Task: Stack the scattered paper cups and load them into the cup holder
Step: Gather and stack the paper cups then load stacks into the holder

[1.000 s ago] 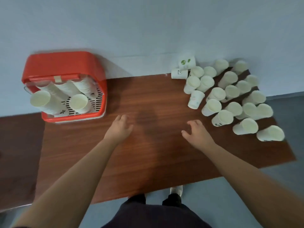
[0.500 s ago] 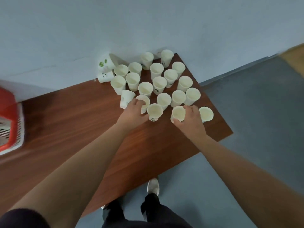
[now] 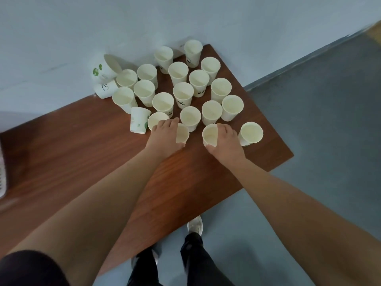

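Several white paper cups stand upright in a cluster [image 3: 183,93] at the far right end of the brown wooden table [image 3: 86,153]. My left hand [image 3: 166,139] wraps around one cup [image 3: 182,134] at the front of the cluster, next to another cup [image 3: 155,120]. My right hand [image 3: 225,143] grips a second front cup [image 3: 210,134]. One cup [image 3: 250,133] stands alone to the right of my right hand. Two cups [image 3: 104,74] lie tipped against the wall at the back left. The cup holder shows only as a sliver [image 3: 2,178] at the left edge.
A pale wall [image 3: 144,23] runs along the table's far side. Grey floor [image 3: 319,131] lies beyond the table's right and near edges. My legs and one shoe [image 3: 195,226] are below the near edge.
The view has swung right, so the red holder has left the frame. Both hands have moved from the bare tabletop to the cups, and each has closed on a front cup.
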